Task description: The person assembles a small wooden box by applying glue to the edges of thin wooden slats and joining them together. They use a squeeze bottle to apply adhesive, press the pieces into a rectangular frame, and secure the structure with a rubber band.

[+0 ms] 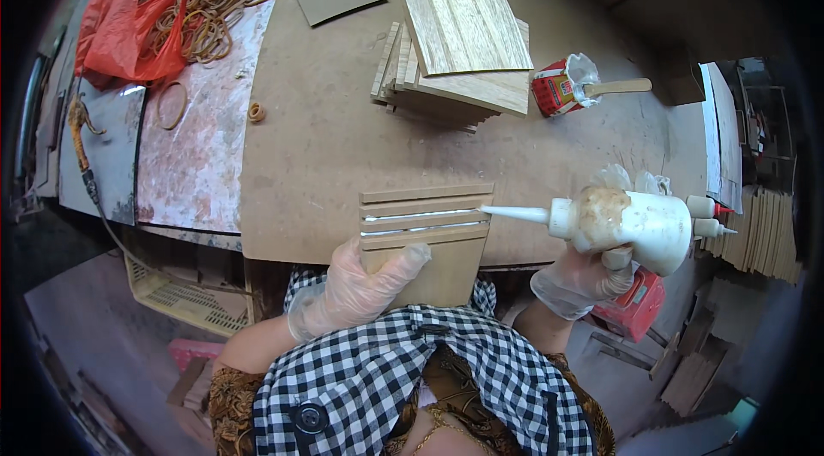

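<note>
the slatted board (436,276) lies at the table (313,147)'s near edge; white lines (427,215) fill two gaps between its strips (429,193), while the top gap shows none and seems left undone. the left hand (360,283) grasps the board; the right hand (588,278) grips a white bottle (648,229), nozzle (518,213) by the strips' right end. wooden panels (468,27) lie stacked beyond.

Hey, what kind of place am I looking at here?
Probably a woodworking workshop: a stack of wooden panels sits on the bench, thin boards are piled at right, and the right hand grips a white squeeze bottle.
</note>
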{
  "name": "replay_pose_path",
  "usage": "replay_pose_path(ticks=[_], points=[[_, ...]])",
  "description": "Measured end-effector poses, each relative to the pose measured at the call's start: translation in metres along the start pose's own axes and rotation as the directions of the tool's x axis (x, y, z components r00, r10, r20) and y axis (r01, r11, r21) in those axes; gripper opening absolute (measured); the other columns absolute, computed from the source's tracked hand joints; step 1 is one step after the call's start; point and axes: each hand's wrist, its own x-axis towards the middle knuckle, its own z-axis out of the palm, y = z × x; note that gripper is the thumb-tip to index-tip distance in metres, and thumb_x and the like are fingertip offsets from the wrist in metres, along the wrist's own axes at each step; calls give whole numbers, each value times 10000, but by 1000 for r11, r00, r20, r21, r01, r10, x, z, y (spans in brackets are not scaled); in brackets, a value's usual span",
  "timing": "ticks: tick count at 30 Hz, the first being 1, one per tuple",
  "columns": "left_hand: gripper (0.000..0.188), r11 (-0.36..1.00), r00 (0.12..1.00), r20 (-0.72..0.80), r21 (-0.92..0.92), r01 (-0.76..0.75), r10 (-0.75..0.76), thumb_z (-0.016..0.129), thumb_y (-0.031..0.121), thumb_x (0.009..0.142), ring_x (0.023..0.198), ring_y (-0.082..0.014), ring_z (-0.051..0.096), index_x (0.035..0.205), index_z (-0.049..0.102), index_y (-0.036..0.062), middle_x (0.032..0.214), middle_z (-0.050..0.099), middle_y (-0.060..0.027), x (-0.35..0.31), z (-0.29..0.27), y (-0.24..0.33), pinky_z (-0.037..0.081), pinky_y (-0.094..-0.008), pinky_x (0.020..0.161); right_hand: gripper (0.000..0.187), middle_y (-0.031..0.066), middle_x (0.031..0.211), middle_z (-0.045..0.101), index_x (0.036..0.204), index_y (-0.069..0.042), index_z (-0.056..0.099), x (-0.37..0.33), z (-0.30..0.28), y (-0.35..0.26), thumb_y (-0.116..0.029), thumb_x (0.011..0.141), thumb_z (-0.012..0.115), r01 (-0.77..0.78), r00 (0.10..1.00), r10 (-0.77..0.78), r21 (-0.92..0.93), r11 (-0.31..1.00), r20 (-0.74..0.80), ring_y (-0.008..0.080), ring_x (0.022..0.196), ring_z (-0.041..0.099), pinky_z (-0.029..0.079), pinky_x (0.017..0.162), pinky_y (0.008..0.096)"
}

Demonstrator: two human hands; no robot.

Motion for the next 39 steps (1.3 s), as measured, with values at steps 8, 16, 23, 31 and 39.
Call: replay_pose_path(ticks=[8,16,23,31,39], points=[[332,1000,1000,-18,-4,-17,17,672,173,904,949,-110,591,1163,592,-18,1078,648,-65,-3,-5,-4,495,-274,855,772,144,1190,594,1285,-23,497,14,-9,-5,-196,608,825,12,1000,-12,48,999,-2,290,1046,617,522,922,456],[329,999,999,-15,-37,-30,30,664,142,904,961,-121,593,1182,581,-13,1095,644,-71,-5,-7,-4,490,-278,869,709,82,1153,554,1270,-35,468,15,-2,-8,-181,673,822,-83,994,61,265,961,90,291,1118,521,439,986,483],[316,999,1000,-3,35,-29,29,679,162,897,927,-118,612,1151,604,-11,1056,665,-75,-3,-3,1,513,-274,829,768,63,1097,529,1240,-35,442,1,35,1,-264,609,817,-173,982,153,214,961,110,281,1094,529,433,997,467],[362,993,996,51,92,-74,69,694,232,891,881,-116,633,1142,601,-10,997,688,-83,1,-7,-11,522,-275,785,802,83,1098,534,1255,-21,439,-11,39,20,-309,600,802,-113,972,106,20,993,208,277,1074,540,438,989,462],[370,965,985,66,199,-169,159,697,251,888,834,-134,650,1121,593,-17,933,696,-97,2,-8,-14,533,-286,749,775,92,1086,546,1243,-10,452,-22,59,20,-306,614,794,-130,949,144,-68,989,280,276,1048,554,451,967,454]])
